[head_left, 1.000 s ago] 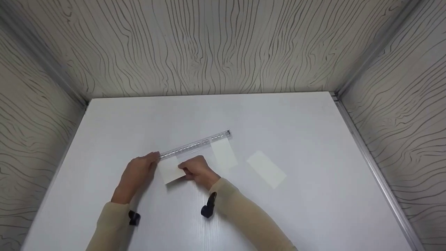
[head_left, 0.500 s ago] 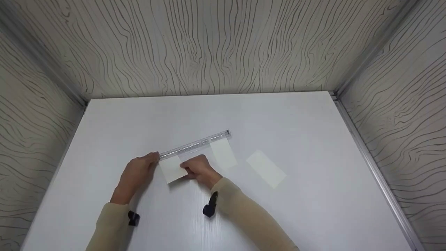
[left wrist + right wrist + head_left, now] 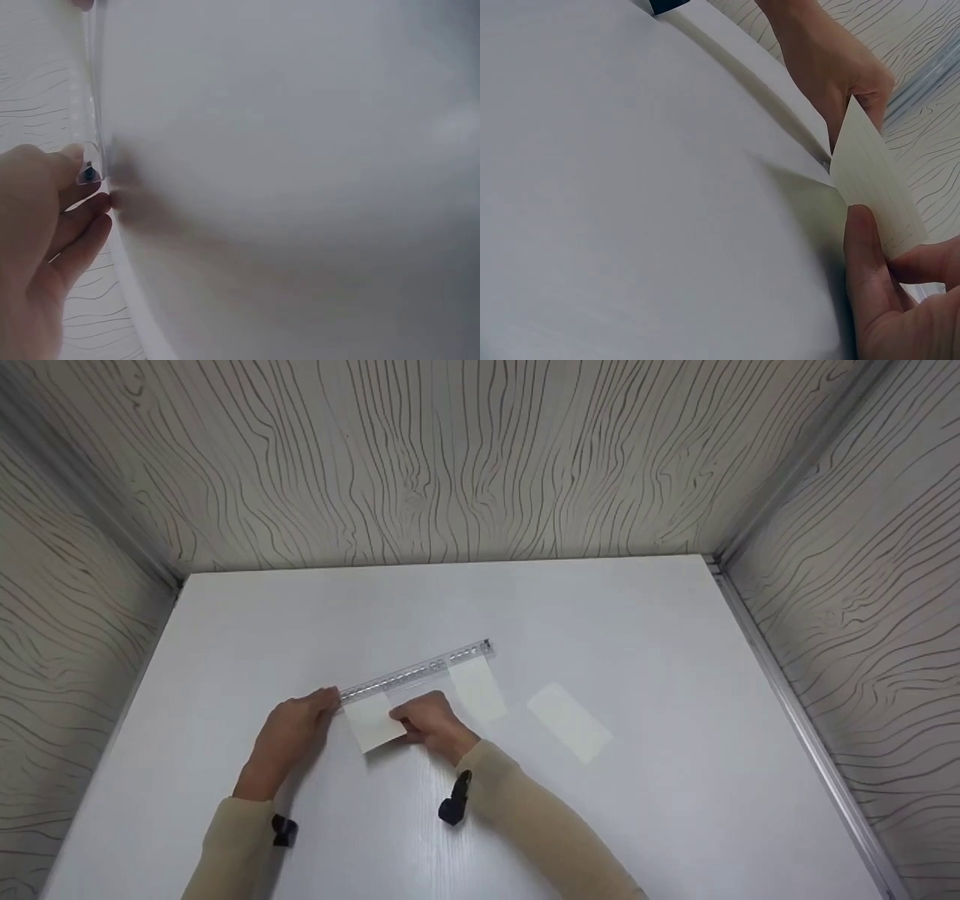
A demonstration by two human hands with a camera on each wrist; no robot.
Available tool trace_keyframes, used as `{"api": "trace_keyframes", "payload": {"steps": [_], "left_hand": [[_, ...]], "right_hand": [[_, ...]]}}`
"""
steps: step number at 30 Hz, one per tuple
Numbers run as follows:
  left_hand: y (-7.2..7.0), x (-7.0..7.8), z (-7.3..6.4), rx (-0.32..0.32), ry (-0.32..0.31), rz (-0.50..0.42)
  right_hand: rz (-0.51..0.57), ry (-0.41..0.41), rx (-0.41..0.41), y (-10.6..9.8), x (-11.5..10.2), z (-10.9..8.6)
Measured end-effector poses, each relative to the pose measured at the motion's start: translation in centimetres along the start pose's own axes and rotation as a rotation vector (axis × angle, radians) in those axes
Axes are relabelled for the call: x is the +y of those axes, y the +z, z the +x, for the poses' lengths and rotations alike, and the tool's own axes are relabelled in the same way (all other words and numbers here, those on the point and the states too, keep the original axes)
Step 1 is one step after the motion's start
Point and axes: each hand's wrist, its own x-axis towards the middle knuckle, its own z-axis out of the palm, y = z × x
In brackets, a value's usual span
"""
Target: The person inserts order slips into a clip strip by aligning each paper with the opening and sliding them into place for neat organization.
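A clear ruler point(image 3: 411, 676) lies at a slant across the white table in the head view. My left hand point(image 3: 286, 739) pinches its lower left end, the thumb on top as the left wrist view shows of the ruler point(image 3: 91, 135). Between the thumb and fingers of my right hand point(image 3: 435, 726) is the right edge of a cream paper slip point(image 3: 369, 722). The slip's top edge meets the ruler, while its near corner is lifted and casts a shadow. Faint marks show on the slip point(image 3: 877, 191) in the right wrist view.
A second cream slip point(image 3: 478, 688) lies against the ruler toward its right end. Farther right, a third slip point(image 3: 570, 722) rests at an angle on the table point(image 3: 697, 780). Wood-patterned walls point(image 3: 450, 457) rise behind the table and at both sides.
My right hand and its slip have shifted slightly to the right, and the slip shows a little more squarely below the ruler. The left hand keeps its hold on the ruler.
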Motion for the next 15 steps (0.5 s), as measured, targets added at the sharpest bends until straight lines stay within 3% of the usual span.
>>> {"api": "trace_keyframes", "payload": {"steps": [15], "left_hand": [[0.1,0.0,0.0,-0.013,-0.008,-0.008]], "right_hand": [[0.009,0.026,0.000,-2.3,-0.6,0.1]]}}
